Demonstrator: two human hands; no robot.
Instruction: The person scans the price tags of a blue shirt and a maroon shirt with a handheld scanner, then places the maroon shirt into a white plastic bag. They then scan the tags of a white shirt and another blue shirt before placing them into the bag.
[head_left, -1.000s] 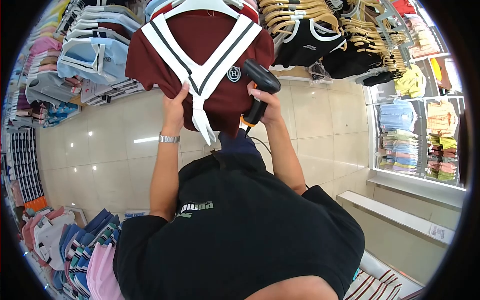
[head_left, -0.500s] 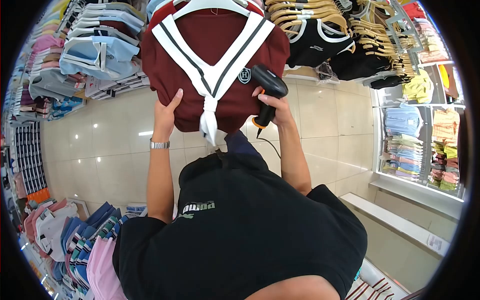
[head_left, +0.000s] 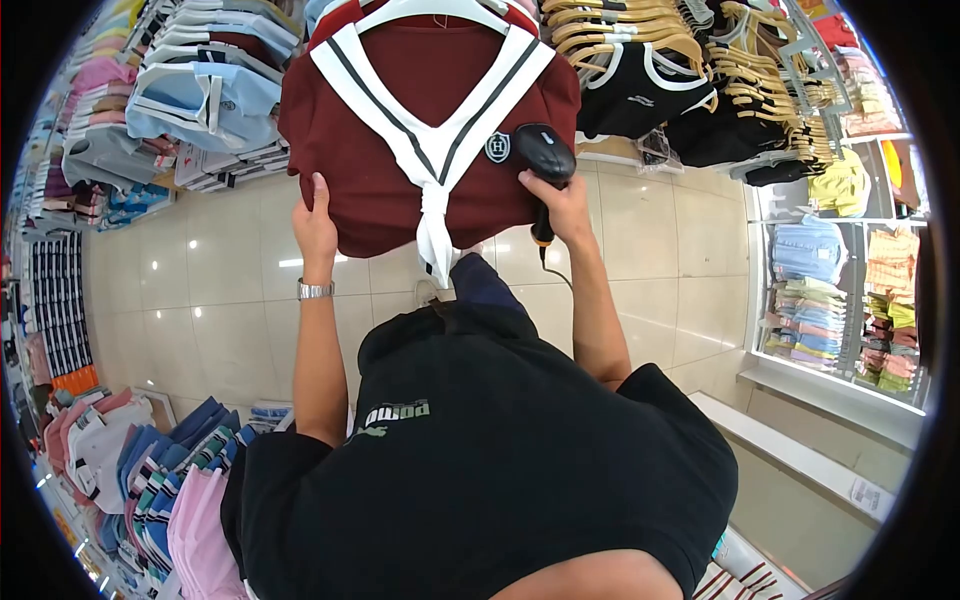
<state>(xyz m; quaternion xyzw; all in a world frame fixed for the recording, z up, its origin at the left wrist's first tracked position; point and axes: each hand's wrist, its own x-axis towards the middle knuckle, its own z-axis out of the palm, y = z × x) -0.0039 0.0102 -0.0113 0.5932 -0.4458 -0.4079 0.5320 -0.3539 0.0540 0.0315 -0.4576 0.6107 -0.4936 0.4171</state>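
Note:
In front of me hangs a maroon shirt [head_left: 370,200] with a white V-shaped collar, dark stripes and a knotted white tie, on a white hanger [head_left: 440,10]. My left hand [head_left: 316,225] grips the shirt's left side, thumb on the front of the cloth. A black handheld barcode scanner [head_left: 546,155] with an orange ring and a cable is in my right hand [head_left: 565,208], whose fingers wrap its handle. That hand is at the shirt's right edge, near the crest; whether it also pinches cloth is hidden.
Light blue polo shirts [head_left: 205,100] hang at the upper left, black tank tops [head_left: 640,95] on wooden hangers at the upper right. Folded clothes fill a white shelf [head_left: 755,270] on the right. Pink and striped garments [head_left: 200,520] stand at the lower left. Tiled floor [head_left: 230,300] lies below.
The scanner has turned more upright and shifted slightly right with my right hand. My left hand has moved slightly left, and the shirt's lower part and tie have swung a little to the right.

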